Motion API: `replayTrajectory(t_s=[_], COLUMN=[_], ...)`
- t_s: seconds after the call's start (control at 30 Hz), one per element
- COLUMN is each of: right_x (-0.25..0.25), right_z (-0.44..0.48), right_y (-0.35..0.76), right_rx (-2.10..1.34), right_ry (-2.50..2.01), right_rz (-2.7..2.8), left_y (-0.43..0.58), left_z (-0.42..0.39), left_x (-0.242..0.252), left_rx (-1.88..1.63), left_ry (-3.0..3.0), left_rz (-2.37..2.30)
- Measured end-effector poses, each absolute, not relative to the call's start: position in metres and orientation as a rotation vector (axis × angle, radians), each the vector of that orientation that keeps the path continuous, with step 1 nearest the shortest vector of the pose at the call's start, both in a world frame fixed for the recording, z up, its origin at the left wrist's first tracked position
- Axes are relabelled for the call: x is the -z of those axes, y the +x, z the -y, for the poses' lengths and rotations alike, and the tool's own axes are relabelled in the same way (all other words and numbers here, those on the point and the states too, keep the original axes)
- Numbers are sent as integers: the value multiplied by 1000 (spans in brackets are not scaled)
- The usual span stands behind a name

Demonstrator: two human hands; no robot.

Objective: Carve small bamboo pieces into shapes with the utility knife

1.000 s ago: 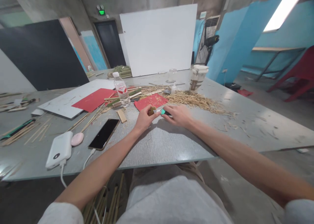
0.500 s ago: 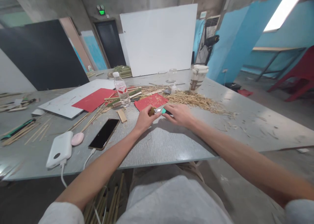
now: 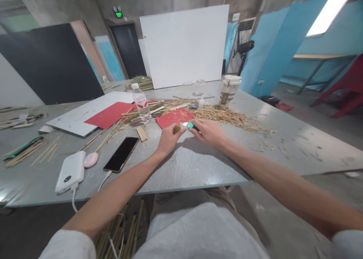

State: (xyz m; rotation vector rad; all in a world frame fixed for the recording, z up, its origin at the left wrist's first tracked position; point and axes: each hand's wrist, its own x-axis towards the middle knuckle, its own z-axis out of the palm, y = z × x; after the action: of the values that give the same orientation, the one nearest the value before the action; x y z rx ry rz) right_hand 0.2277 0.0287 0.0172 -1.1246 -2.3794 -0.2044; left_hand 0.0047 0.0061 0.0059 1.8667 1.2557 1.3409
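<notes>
My right hand (image 3: pixel 209 132) is closed on a utility knife (image 3: pixel 190 125) with a green front end and a bright metal blade pointing left. My left hand (image 3: pixel 169 138) pinches a small olive-brown piece (image 3: pixel 177 129), which looks like bamboo; most of it is covered by the fingers. The blade meets or nearly meets this piece, and I cannot tell whether they touch. Both hands are close together above the table, at the near edge of a red sheet (image 3: pixel 173 118) strewn with pale shavings.
Straw-like strips (image 3: pixel 227 116) are heaped beyond my right hand. A water bottle (image 3: pixel 141 104), a flat wooden piece (image 3: pixel 141 134), a phone (image 3: pixel 121 154) and a white power bank (image 3: pixel 70 172) with a cable lie to the left. A paper cup (image 3: pixel 229 90) stands at the back.
Both hands stay nearly in place, with small shifts of the fingers. The olive-brown piece and the blade have tilted slightly. The whole view has drifted a little.
</notes>
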Motion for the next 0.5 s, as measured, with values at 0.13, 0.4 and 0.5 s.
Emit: replayTrajectory(t_s=[0.13,0.4,0.5], right_x=[-19,-18,-17], right_z=[-27,-32,-36], right_y=[225,230,232], right_rx=[188,130,85], right_ry=[-1186,-1206,-1227], right_rz=[2230,2150,2118], left_y=[7,1,1], left_z=[-6,-12,-17], left_x=[-6,-2,1], left_rx=[-1385,-1317,-1306], left_ry=[1824,1517,1455], left_rz=[-1242,-1039,-988])
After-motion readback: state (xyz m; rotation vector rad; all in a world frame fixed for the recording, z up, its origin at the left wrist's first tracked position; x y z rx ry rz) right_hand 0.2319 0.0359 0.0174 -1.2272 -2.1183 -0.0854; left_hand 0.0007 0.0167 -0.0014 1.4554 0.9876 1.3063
